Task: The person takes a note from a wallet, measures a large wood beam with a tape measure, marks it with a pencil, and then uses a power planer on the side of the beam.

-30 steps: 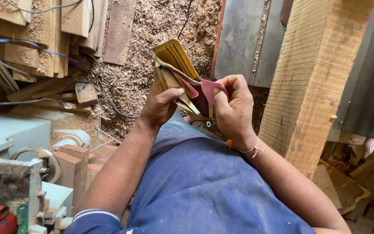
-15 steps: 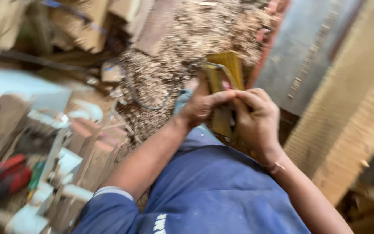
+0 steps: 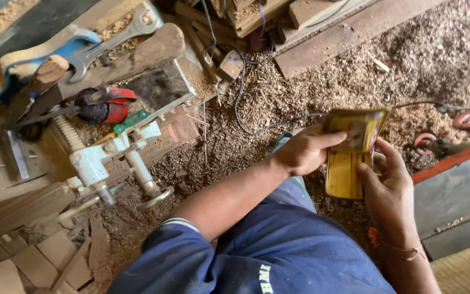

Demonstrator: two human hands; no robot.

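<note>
Left hand (image 3: 300, 154) and right hand (image 3: 388, 188) both grip a yellow wallet (image 3: 349, 158) (held open) above sawdust-covered floor (image 3: 354, 76).

The wallet (image 3: 349, 158) was mustard yellow with a small pale picture panel. The shirt (image 3: 278, 256) was blue, its cuff edged white. The vise (image 3: 110, 158) was pale blue-white, the screwdriver (image 3: 129, 121) handle green, the wrench (image 3: 110, 46) grey, and the sawdust (image 3: 409, 65) tan.
</note>
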